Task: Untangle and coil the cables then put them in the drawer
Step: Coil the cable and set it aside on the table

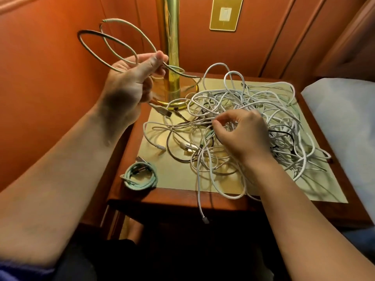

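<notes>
Left hand: raised above the tabletop's left edge, thumb and fingers pinching a grey cable gathered into two or three loose loops that stand up and to the left of the fist; one end of it trails down past the lamp toward the heap.

Right hand: lowered onto the tangle, fingers curled, thumb and forefinger nipping a thin white strand near the heap's middle (which cable it belongs to cannot be told).

Tangle: mostly white cables, a few black and pale green ones among them, heaped across the middle and right of the tabletop. One white cable end hangs over the front edge.

Coil: a teal cable, wound flat, lying at the front left corner of the tabletop, apart from the heap, its plug resting on top.

Lamp: brass column on a round base, standing at the back left of the tabletop, just beside the heap.

Wall plate: brass, on the panelled wall behind.

Bed: pale sheet, right of the tabletop.
</notes>
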The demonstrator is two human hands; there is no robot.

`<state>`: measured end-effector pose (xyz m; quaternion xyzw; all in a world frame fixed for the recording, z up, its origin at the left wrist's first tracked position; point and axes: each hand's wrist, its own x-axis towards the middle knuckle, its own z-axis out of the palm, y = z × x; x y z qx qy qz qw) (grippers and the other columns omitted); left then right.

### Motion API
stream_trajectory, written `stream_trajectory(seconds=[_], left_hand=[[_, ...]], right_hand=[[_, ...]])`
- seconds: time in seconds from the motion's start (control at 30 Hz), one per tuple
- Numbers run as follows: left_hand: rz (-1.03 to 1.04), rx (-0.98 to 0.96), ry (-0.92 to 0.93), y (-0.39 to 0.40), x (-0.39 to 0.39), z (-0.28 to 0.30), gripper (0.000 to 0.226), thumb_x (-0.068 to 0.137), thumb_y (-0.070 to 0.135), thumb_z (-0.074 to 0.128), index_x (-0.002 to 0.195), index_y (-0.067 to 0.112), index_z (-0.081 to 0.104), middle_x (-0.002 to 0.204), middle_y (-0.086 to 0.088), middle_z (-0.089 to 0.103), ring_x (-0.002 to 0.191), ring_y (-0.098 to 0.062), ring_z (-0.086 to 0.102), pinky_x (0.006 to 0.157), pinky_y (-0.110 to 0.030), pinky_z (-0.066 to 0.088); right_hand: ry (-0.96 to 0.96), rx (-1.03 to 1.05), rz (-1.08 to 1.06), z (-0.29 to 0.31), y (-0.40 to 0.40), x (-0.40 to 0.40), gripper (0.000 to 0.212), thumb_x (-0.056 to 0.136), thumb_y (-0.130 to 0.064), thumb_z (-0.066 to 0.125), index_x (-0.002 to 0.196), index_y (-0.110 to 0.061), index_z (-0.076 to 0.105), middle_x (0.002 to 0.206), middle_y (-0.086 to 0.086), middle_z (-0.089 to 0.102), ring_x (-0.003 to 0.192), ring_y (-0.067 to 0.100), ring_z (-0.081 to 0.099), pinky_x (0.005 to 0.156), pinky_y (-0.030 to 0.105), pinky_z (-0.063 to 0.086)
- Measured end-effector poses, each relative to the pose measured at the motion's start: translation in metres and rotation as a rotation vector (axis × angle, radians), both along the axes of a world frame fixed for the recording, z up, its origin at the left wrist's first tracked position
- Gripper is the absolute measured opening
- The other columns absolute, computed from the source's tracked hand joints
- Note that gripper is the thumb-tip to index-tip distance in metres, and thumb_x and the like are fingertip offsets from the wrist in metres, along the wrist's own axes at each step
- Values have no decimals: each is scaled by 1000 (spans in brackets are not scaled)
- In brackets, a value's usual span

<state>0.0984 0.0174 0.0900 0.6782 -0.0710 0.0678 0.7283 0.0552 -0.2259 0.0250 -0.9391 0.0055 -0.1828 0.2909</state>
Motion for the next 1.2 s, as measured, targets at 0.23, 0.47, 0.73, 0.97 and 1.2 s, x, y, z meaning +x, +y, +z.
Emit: stream_trajectory(seconds=[0.23,0.47,0.73,0.97,1.2], left_hand=[[-436,44,160,-15,-33,17,19,93,30,63,81,27,78,64,12,55,56,-5,34,42,-18,24],[-780,375,168,-41,-104,27,49,81,23,82,127,19,67,63,2,45,52,-12,32,44,-22,28],[-969,696,415,-72,-154,4,87,77,14,88,147,35,41,61,6,49,55,-10,50,53,-18,41],[-728,568,340,-72,-151,-12,42,93,15,67,131,28,53,65,10,60,56,-12,42,54,-30,34],[-635,342,291,-66,-138,-23,36,99,-5,44,123,16,60,67,3,47,57,-12,33,48,-26,26]], right_hand=[[-129,680,333,24,-7,-16,27,93,-19,53,81,-11,75,76,1,74,69,14,65,62,25,49],[39,870,310,37,-20,-68,29,103,-17,45,95,-5,70,68,-3,65,57,9,48,49,20,32],[172,877,113,50,-32,-125,44,110,-34,37,97,-16,75,75,0,66,72,11,57,58,20,43],[430,763,428,35,-49,-134,19,94,-22,67,110,-16,74,99,5,72,73,17,59,64,27,51],[799,212,605,25,-78,-125,61,70,-19,96,121,-39,70,112,-7,71,92,7,71,87,26,58]])
